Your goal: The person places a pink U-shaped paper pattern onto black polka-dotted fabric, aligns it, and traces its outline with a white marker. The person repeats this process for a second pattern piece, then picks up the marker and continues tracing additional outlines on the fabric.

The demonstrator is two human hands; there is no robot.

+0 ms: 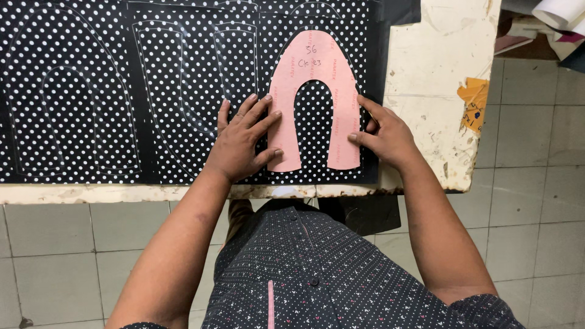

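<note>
Pink card under our palms: our left hand (pixel 242 141) lies flat, fingers spread, on the left leg of the U-shaped template (pixel 314 100); our right hand (pixel 382 134) presses fingertips against its right leg's outer edge. The template's long axis runs away from us, open end toward us, on polka-dot fabric (pixel 91 91) over a worn white table (pixel 436 79).

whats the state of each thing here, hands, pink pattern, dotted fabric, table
left hand: open, fingers spread, flat on the pink pattern's left leg
right hand: fingers curled, tips on the pattern's right edge
pink pattern: U-shaped, lying flat on the fabric
dotted fabric: spread flat, faint traced outlines on it
table: top worn and stained, right part bare
</note>
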